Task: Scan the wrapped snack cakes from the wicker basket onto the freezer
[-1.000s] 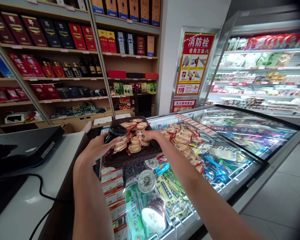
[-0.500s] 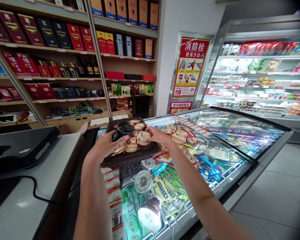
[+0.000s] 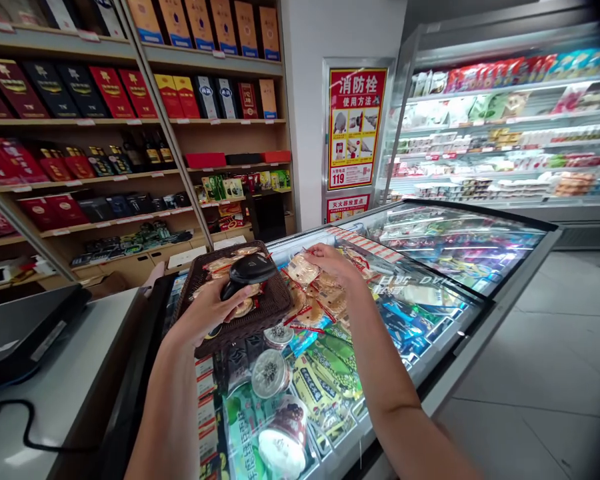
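Observation:
My left hand point(image 3: 200, 310) is closed round the handle of a black barcode scanner point(image 3: 253, 268), its head over a dark brown woven basket point(image 3: 275, 300). Inside the basket lie several wrapped round biscuits point(image 3: 220, 265), partly covered by the scanner and my hand. To the right, my right hand point(image 3: 333, 263) pinches a clear-wrapped biscuit packet point(image 3: 303, 268) by its edge. Beneath it a loose pile of similar packets with red trim point(image 3: 325, 300) rests on the freezer's glass top point(image 3: 380, 290).
Ice creams and tubs point(image 3: 283, 437) show through the freezer glass. At left stands a white counter point(image 3: 80, 373) with a black device point(image 3: 30, 327) and a cable. Shelves of boxed goods point(image 3: 180, 97) line the back, and a lit refrigerated case point(image 3: 505, 133) stands at right.
My right hand has moved a biscuit packet rightward, out of the basket and over the pile. My left hand still holds the scanner above the basket. The view has turned slightly right.

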### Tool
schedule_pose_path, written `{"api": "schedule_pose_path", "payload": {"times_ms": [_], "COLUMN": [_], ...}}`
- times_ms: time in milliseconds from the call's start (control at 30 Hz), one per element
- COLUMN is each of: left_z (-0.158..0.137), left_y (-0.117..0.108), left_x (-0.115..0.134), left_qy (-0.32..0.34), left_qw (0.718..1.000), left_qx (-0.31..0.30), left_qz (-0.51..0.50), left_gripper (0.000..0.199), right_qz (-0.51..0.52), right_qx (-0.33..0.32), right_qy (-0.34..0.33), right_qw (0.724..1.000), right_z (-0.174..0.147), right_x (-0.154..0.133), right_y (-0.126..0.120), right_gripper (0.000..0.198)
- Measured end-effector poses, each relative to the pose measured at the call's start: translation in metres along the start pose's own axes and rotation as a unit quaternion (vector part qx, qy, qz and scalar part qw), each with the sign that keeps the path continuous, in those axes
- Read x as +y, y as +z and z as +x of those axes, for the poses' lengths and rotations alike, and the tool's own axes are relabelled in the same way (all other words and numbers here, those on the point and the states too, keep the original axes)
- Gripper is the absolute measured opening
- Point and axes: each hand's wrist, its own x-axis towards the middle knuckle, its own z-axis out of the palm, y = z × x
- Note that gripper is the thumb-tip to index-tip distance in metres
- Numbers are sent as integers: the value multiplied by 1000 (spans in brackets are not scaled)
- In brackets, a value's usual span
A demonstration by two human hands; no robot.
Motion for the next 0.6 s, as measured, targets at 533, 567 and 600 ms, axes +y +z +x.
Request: {"api": "schedule_pose_path", "payload": {"times_ms": [533,567,600], "left_z": [5,5,4], "left_y": [19,18,18], "left_x": [11,12,13], "left_qy": [42,41,39], "left_qw": [998,998,998], "left_qx": [-17,-17,-19], "left_qz": [44,46,45], "left_gripper": [43,43,43], "right_qz": [-154,-187,-224], "right_qx": [50,54,58], "right_qy": [32,40,51], "right_qw": [986,980,971], "right_z": [-13,-13,-13], "right_x": [-18,-17,-17], "right_y": [-17,-20,-23], "right_gripper": [25,25,25]}}
